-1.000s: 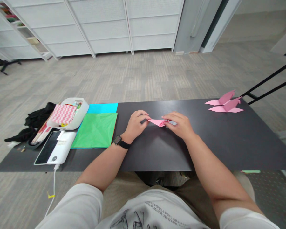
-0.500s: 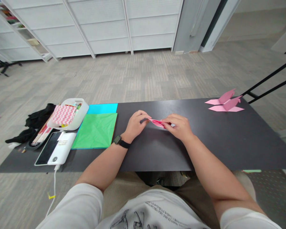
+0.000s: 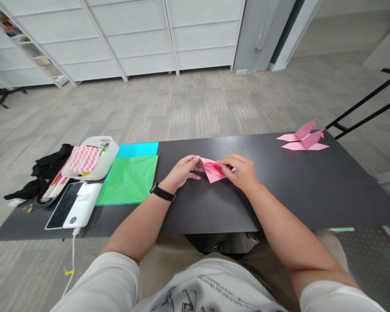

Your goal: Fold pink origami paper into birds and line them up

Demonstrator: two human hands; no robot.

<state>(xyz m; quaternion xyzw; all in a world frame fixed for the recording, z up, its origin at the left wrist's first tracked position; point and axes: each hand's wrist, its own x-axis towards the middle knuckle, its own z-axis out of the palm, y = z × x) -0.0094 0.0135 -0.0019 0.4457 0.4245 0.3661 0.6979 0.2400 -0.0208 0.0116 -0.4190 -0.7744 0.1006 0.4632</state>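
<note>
A partly folded piece of pink origami paper [image 3: 212, 171] is held between my two hands above the dark table, one pointed flap hanging toward me. My left hand [image 3: 186, 170] pinches its left corner between thumb and forefinger, the other fingers spread below. On the other side, my right hand [image 3: 242, 170] grips the right end with thumb and fingers, covering that corner. At the far right of the table stand two folded pink paper birds [image 3: 307, 141], close together.
Left of my hands lies a stack of green paper [image 3: 130, 180] over blue sheets [image 3: 138, 149]. Beyond it are a white basket [image 3: 108, 158] holding a pink zigzag packet, a phone [image 3: 63, 206] with a white power bank [image 3: 82, 206] and cable, and black cloth [image 3: 52, 160].
The pink paper has turned from nearly edge-on, so its broad flap now shows pointing down. My left fingers have spread below the pinch and the wrist has rolled.
</note>
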